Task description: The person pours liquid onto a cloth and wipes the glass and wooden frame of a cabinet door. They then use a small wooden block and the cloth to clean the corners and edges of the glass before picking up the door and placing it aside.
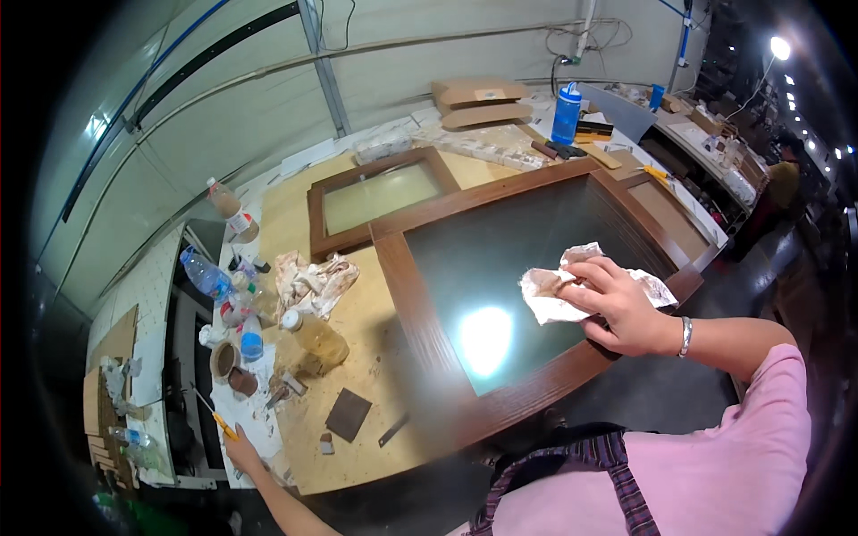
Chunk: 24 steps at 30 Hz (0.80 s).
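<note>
Head view shows us a crumpled white cloth (547, 305) over the right part of a large pane of dark glass (456, 268), set in a brown wooden frame (411, 317). Our right hand (618, 308) grips that cloth, fingers bent over it and thumb below; a silver bracelet (685, 337) circles the wrist. Down at the lower left, our left hand (241, 452) meets the handle end of a thin orange-handled tool (223, 425); we cannot tell whether its fingers are closed on it.

Just beyond the large frame, we see a smaller framed panel (384, 198) with pale glass. Left of the large frame, a stained cloth heap (315, 284) lies near a tilted bottle of yellowish liquid (320, 343). Nearer us are a dark square piece (348, 414) and a narrow dark strip (393, 431). Farther back, a blue bottle (566, 114) stands upright right of some stacked cardboard (483, 101). At the far right we see another person (786, 183).
</note>
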Each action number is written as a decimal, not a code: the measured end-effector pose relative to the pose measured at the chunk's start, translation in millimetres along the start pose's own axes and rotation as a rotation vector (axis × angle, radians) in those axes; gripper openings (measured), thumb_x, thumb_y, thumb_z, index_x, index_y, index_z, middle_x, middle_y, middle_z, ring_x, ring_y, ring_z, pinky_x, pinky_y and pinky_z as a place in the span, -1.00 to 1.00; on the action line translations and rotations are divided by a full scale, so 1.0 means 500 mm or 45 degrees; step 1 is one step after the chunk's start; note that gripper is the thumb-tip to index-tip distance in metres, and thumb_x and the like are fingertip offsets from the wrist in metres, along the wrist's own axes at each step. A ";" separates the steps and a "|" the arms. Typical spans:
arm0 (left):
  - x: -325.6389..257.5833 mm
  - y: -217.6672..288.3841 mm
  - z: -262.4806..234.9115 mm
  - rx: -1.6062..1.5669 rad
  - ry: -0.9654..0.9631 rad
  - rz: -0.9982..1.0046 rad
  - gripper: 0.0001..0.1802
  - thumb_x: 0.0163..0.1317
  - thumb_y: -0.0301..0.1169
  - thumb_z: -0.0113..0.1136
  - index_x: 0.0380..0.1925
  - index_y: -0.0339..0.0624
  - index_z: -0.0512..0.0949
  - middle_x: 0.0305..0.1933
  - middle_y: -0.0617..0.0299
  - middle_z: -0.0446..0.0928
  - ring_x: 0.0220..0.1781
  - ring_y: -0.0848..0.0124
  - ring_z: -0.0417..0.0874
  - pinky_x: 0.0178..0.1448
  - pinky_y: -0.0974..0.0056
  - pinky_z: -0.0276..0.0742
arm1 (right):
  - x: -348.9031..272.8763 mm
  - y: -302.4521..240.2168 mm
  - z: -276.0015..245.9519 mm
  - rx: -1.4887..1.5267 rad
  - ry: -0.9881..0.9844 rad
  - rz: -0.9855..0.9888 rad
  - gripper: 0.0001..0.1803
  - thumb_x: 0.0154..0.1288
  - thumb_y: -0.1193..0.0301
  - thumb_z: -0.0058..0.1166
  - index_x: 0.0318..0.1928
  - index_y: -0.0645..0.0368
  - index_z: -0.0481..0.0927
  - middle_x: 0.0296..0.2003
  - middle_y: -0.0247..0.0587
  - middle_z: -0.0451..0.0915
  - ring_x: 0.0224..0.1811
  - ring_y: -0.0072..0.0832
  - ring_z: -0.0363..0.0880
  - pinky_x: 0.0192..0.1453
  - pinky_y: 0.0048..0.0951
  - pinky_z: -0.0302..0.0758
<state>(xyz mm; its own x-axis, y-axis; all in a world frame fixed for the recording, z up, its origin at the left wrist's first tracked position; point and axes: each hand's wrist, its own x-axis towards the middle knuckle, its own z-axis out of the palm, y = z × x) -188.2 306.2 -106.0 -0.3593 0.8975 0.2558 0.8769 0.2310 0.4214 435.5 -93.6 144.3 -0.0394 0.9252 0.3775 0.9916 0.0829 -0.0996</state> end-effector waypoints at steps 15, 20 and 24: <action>-0.612 0.493 -0.659 -0.651 0.059 1.265 -0.49 0.35 -0.39 0.19 0.24 -0.33 0.32 0.11 -0.01 0.50 0.11 0.20 0.55 0.18 0.13 0.46 | 0.027 0.106 -0.002 0.096 0.050 -0.423 -0.69 0.11 0.23 0.32 -0.24 0.08 0.54 -0.23 -0.17 0.40 -0.14 -0.24 0.42 -0.17 -0.25 0.43; -0.883 0.674 -0.660 -0.014 -0.508 1.075 -0.46 0.11 -0.38 0.41 0.10 -0.17 0.46 -0.28 -0.13 0.62 -0.27 -0.16 0.67 -0.19 -0.03 0.59 | 0.030 0.125 0.026 0.175 -0.059 -0.553 -0.77 0.15 0.39 0.17 -0.18 0.14 0.53 -0.15 -0.14 0.50 -0.10 -0.14 0.45 -0.08 -0.14 0.48; -0.957 0.704 -0.647 0.235 -0.573 0.989 -0.54 0.20 -0.29 0.34 0.04 -0.16 0.42 -0.41 -0.18 0.61 -0.37 -0.23 0.64 -0.23 -0.13 0.56 | 0.011 0.132 0.058 0.267 0.167 -0.587 -0.85 0.19 0.44 0.08 -0.21 0.12 0.56 -0.20 -0.16 0.52 -0.13 -0.14 0.47 -0.11 -0.10 0.48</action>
<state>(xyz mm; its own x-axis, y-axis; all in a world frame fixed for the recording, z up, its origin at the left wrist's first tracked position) 189.3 -163.5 201.3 0.4768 0.8785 0.0297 0.8712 -0.4768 0.1172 497.3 -72.2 113.3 -0.4367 0.7220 0.5367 0.8284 0.5554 -0.0731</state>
